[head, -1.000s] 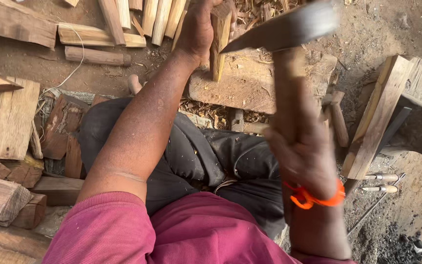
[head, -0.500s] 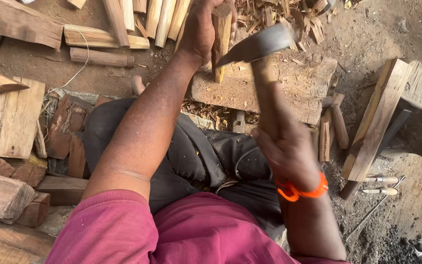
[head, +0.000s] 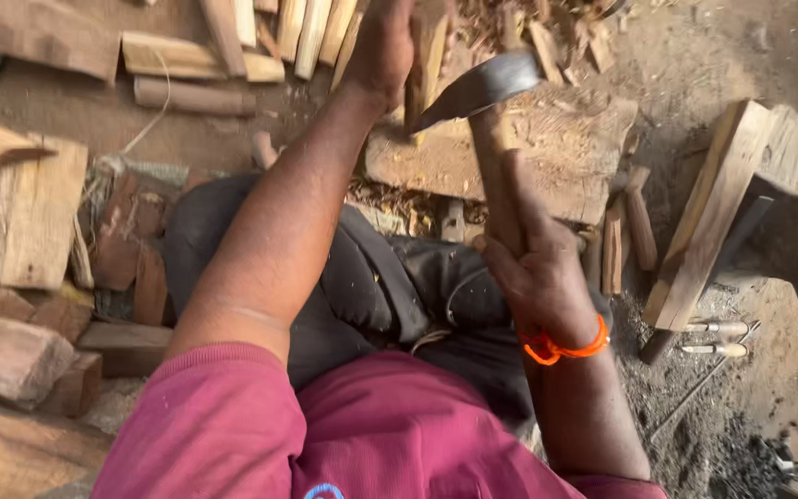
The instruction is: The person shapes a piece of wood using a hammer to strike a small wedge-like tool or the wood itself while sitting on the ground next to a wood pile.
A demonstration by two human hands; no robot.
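The right hand [head: 538,277] is wrapped tight around the wooden handle of a hatchet [head: 487,111], fingers closed fully about the shaft, an orange band [head: 565,346] on the wrist. The grey blade now points left and down, its edge touching or just beside the upright stick [head: 429,55]; I cannot tell whether it has bitten into the wood. A second ago the blade was raised high near the top edge of the view, and half a second ago it was already coming down; since then it has dropped further and the right hand has moved forward toward the block.

The left hand [head: 380,46] grips the stick near its top, fingers closed around it, holding it upright on the flat chopping block [head: 556,157] that lies on the dirt ground. This hand and the stick have hardly shifted across the three moments.

Beyond the block, near the top edge of the ground, lies a row of pale split sticks [head: 279,32]. Rough logs [head: 20,222] are stacked along the left edge. At the right edge a plank [head: 708,212] leans at an angle, with two small light-handled tools [head: 718,337] lying on the dirt just below it. The person sits in a dark red shirt [head: 344,434] and dark trousers [head: 371,277].
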